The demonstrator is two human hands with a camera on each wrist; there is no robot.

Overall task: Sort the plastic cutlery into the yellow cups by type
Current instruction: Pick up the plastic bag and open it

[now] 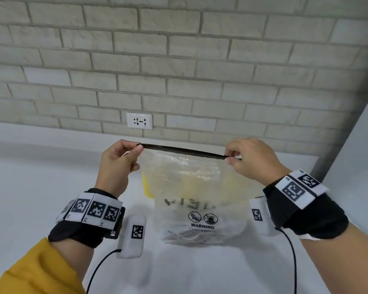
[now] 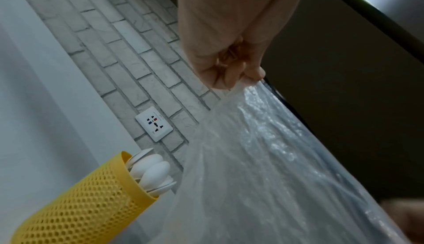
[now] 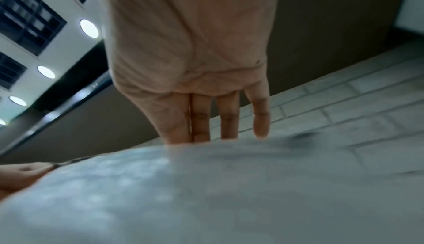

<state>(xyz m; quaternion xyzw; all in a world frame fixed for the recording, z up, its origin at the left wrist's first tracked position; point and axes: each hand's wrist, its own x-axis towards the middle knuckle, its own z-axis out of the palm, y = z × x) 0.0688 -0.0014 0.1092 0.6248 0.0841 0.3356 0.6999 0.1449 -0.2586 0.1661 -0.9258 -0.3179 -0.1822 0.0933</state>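
A clear plastic bag with a black zip strip hangs stretched between my two hands above the white counter. My left hand pinches the strip's left end and my right hand pinches its right end. A yellow mesh cup stands behind the bag, and more yellow shows blurred through the plastic. In the left wrist view the yellow cup holds several white spoons, just beside the bag that my left hand grips. The right wrist view shows my right hand's fingers going behind the bag's top edge.
A pale brick wall with a white socket backs the counter. A grey pillar closes off the right side. Black cables run from both wrist bands towards me over the counter's near part.
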